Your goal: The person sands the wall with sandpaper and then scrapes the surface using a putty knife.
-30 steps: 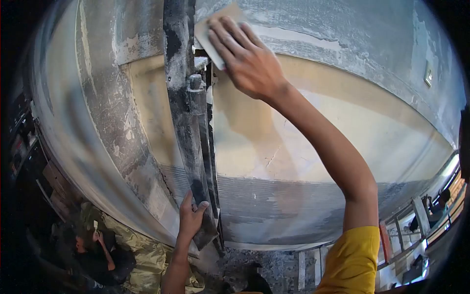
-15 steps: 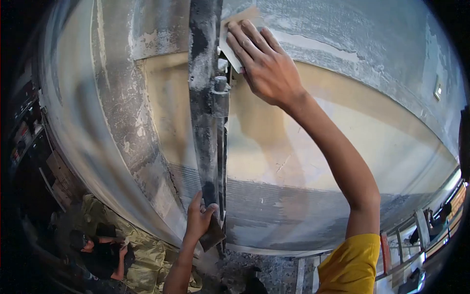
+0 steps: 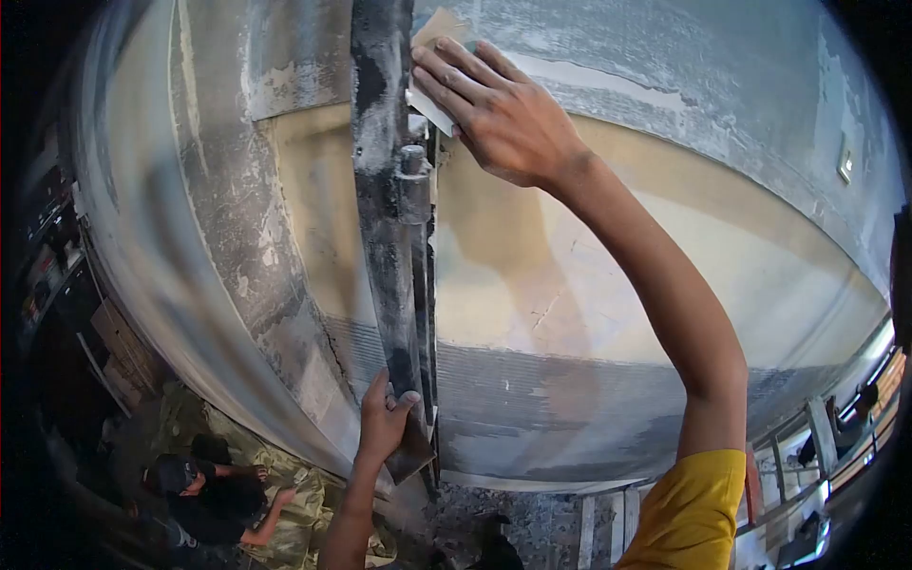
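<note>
Head view: right hand point(image 3: 503, 114) still presses sandpaper point(image 3: 429, 59).

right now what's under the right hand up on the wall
A tan sheet, likely sandpaper, pressed flat to the wall by the right hand. Its top corner and left edge poke out past the fingers; the rest is covered. The left hand grips the dark post.

No legible txt, labels, nos. or signs anywhere in view; wall, post, sheet all unmarked as far as visible.
</note>
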The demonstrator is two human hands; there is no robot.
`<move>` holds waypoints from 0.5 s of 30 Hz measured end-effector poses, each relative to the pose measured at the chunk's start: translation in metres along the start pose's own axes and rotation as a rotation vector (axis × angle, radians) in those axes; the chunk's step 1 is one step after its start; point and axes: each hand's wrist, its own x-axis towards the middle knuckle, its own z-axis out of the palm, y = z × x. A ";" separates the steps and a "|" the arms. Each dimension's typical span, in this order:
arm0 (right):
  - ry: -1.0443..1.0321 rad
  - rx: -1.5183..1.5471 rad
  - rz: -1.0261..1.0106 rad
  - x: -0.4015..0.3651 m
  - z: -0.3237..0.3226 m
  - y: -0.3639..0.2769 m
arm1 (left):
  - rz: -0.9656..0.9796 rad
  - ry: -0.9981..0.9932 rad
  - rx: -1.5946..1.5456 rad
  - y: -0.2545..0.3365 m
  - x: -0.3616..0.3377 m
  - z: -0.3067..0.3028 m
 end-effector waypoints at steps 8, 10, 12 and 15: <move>-0.039 -0.024 0.122 -0.023 -0.016 -0.005 | 0.313 0.159 0.191 -0.028 0.001 0.003; -0.068 -0.009 0.037 -0.011 -0.017 0.004 | 0.189 0.067 0.051 -0.009 0.004 0.002; -0.072 0.022 -0.013 -0.012 -0.020 0.014 | 0.135 0.059 0.010 -0.002 0.003 0.003; -0.073 0.047 -0.084 -0.011 -0.026 0.027 | 0.080 0.076 -0.052 -0.018 0.003 0.010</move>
